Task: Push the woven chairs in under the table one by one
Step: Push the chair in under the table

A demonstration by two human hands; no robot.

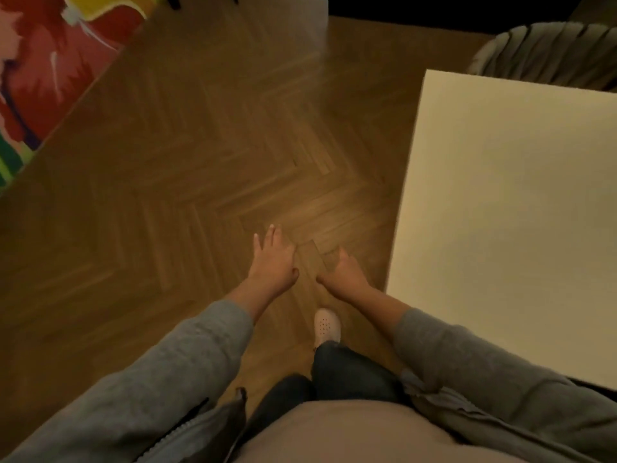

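A white table [514, 208] fills the right side of the head view. Behind its far edge, at the top right, shows the curved grey woven back of a chair [547, 55]; its seat is hidden by the tabletop. My left hand [272, 262] and my right hand [344, 274] hang in front of me over the floor, left of the table's near corner. Both hold nothing. The left hand's fingers are spread; the right hand's fingers are loosely curled. Neither touches the chair or the table.
Herringbone wood floor [200, 162] stretches ahead and to the left. A bright red, yellow and green rug [40, 78] lies at the upper left. A white object [312, 11] stands at the top centre. My foot in a white shoe [327, 325] is below my hands.
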